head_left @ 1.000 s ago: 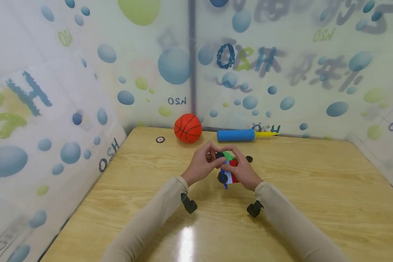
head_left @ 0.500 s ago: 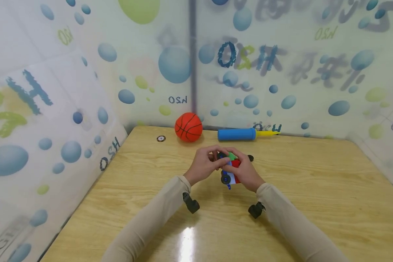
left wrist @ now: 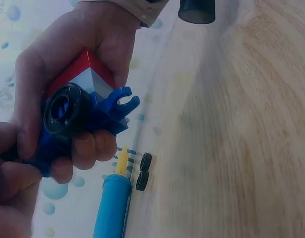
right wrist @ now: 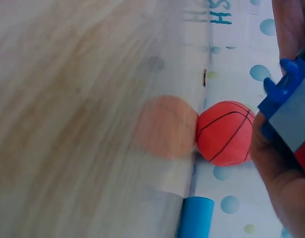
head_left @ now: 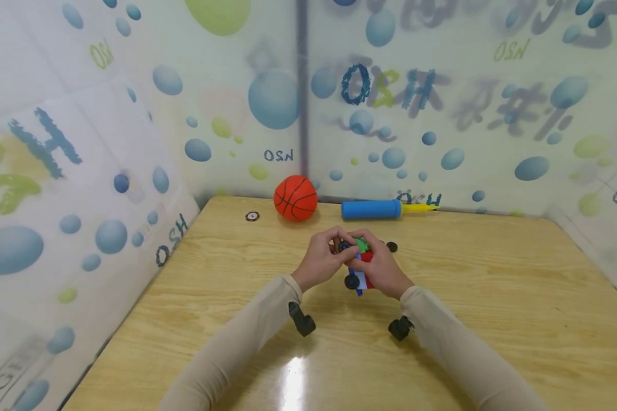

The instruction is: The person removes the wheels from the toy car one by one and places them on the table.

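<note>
Red, blue and green brick toy car (head_left: pixel 361 268): our left fingers (head_left: pixel 339 251) pinch its far wheel; right hand (head_left: pixel 383 271) grips the body; loose black wheel (head_left: pixel 392 246) lies unfitted.

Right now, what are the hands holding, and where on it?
Both hold a toy block car: the right hand wraps its red and white body, the left hand pinches the far wheel.

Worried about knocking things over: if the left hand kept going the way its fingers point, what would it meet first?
Probably the toy car it pinches, then the right hand behind it; depth is unclear.
</note>
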Available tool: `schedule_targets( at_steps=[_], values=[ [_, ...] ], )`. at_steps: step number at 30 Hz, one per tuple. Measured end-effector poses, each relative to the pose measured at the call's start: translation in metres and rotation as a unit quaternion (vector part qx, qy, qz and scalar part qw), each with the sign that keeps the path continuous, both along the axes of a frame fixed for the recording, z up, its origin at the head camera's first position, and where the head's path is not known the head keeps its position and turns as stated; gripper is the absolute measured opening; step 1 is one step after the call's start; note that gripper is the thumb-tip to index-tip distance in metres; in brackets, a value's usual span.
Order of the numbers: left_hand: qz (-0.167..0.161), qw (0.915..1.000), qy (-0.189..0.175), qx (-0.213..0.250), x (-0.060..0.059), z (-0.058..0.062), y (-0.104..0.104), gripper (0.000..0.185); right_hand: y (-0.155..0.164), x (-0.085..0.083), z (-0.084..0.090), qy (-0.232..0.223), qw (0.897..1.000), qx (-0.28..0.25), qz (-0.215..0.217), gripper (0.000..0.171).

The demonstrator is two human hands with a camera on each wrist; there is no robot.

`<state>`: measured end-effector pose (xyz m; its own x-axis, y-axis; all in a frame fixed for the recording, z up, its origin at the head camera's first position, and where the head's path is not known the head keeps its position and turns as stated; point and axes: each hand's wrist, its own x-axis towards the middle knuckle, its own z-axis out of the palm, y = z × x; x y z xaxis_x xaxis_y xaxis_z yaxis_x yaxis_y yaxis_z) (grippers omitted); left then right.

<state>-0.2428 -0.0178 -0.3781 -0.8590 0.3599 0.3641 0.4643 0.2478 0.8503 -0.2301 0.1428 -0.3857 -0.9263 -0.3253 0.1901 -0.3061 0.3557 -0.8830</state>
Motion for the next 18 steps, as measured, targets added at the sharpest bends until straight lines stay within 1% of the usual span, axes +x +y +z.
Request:
schedule_targets(
  at_steps=[3,4,5,8,10,12,13,15,18],
  values=[
    [0.004,0.998,0.059,-0.021,0.001,0.004,0.002,0.009,0.0,-0.002,-0.002,0.031,0.999,0.024,-0.02,0.036],
    [0.003,0.9972,0.071,-0.024,0.001,0.005,0.001,0.01,0.001,-0.002,-0.002,0.038,0.998,0.03,-0.029,0.036],
    [0.0,0.9971,0.072,-0.023,0.0,0.006,0.0,0.011,0.002,-0.003,-0.002,0.038,0.998,0.034,-0.038,0.038],
    [-0.027,0.9994,0.016,0.014,-0.005,0.008,-0.006,0.018,0.008,-0.005,0.0,0.014,0.998,0.02,-0.061,0.042],
    [-0.048,0.998,-0.028,0.031,-0.009,0.008,-0.013,0.018,0.013,-0.007,0.002,-0.006,0.997,0.011,-0.077,0.044],
    [-0.061,0.9957,-0.06,0.034,-0.014,0.005,-0.018,0.02,0.02,-0.007,0.006,-0.027,0.996,-0.003,-0.088,0.047],
    [-0.062,0.9951,-0.07,0.031,-0.018,0.003,-0.021,0.021,0.023,-0.008,0.008,-0.036,0.995,-0.009,-0.095,0.048],
    [-0.049,0.9946,-0.09,0.017,-0.025,-0.003,-0.023,0.025,0.029,-0.008,0.012,-0.048,0.993,-0.025,-0.107,0.05],
    [-0.015,0.9932,-0.114,-0.019,-0.038,-0.016,-0.022,0.029,0.036,-0.01,0.015,-0.056,0.99,-0.05,-0.119,0.053]
  ],
)
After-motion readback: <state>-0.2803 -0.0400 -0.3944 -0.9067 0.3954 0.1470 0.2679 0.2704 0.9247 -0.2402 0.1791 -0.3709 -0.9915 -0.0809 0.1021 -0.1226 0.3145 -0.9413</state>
